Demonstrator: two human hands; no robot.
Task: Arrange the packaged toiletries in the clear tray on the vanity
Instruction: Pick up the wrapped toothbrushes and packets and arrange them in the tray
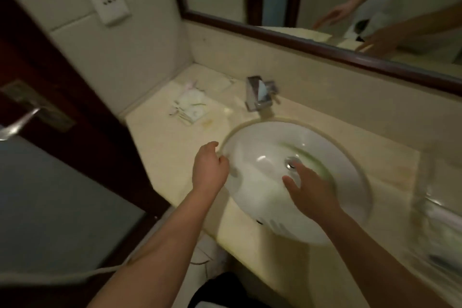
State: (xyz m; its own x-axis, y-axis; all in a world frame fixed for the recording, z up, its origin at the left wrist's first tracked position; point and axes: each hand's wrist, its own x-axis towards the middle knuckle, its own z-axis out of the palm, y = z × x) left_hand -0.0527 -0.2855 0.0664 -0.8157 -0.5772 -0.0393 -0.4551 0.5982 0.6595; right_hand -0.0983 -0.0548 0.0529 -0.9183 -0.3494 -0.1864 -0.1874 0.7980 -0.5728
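Small packaged toiletries (190,105) in pale wrappers lie in a loose heap on the beige vanity (165,147), in the back left corner beside the tap. A clear tray (442,227) shows blurred at the right edge, with pale items inside. My left hand (209,167) hovers at the sink's left rim, fingers curled loosely, holding nothing. Over the white basin, my right hand (310,189) has its fingers spread and is empty. Both hands are well apart from the toiletries and from the tray.
A round white sink (252,147) fills the middle of the vanity, with a chrome tap (260,94) behind it. A framed mirror (312,42) runs along the back wall. A dark wooden door (82,117) with a metal handle stands at the left.
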